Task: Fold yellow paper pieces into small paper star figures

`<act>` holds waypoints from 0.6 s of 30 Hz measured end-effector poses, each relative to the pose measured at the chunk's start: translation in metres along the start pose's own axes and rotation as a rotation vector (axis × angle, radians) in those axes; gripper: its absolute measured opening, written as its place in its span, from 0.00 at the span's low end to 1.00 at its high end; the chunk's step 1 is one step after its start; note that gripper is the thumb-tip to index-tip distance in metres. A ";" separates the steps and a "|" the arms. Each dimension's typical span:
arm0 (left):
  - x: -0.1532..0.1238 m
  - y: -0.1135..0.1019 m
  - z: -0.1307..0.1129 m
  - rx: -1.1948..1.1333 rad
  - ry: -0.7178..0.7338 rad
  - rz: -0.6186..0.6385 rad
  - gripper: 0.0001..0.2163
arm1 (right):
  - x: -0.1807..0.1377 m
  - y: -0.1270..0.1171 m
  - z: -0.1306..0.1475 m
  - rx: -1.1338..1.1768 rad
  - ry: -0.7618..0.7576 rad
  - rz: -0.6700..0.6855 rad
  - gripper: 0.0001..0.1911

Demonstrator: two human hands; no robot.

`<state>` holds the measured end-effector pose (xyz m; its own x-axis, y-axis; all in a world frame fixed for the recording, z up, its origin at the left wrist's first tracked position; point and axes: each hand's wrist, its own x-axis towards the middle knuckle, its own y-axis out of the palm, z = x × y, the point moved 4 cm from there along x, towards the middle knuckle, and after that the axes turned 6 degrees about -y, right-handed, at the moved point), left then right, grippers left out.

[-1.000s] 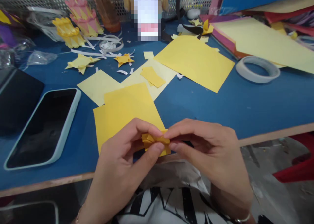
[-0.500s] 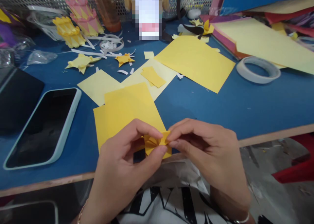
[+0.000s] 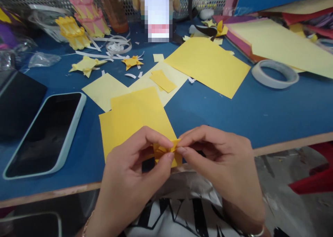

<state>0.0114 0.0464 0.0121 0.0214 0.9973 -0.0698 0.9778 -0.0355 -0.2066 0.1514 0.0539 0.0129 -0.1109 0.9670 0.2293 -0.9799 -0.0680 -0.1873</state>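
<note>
Between my hands, at the table's front edge, is a small folded piece of yellow paper [image 3: 177,160] with creases and raised flaps. My left hand [image 3: 140,164] pinches it from the left with thumb and index finger. From the other side my right hand [image 3: 215,160] grips a flap of the same piece between thumb and fingertips. The fingers hide part of the folds. Just beyond my left hand lie yellow paper sheets [image 3: 137,115], overlapping pale yellow squares [image 3: 105,91]. Two folded paper stars, one pale [image 3: 87,66] and one orange-yellow [image 3: 132,62], rest farther back.
A phone [image 3: 47,133] lies at the left beside a dark object [image 3: 19,105]. A tape roll [image 3: 275,85] sits right, near stacked coloured paper [image 3: 275,39]. Another yellow sheet [image 3: 208,63], paper strips [image 3: 96,56] and yellow-pink paper models [image 3: 90,17] are farther back.
My right fingertips have shifted slightly left along the folded paper, and its raised flap now looks flatter between the fingers. Both hands otherwise stay in place.
</note>
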 end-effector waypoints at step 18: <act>0.001 0.000 -0.001 0.045 0.013 -0.008 0.08 | -0.004 0.003 0.002 -0.118 -0.035 -0.063 0.07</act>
<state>0.0120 0.0470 0.0127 0.0164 0.9983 -0.0557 0.9676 -0.0299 -0.2507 0.1489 0.0496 0.0135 -0.0578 0.9590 0.2773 -0.9592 0.0236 -0.2818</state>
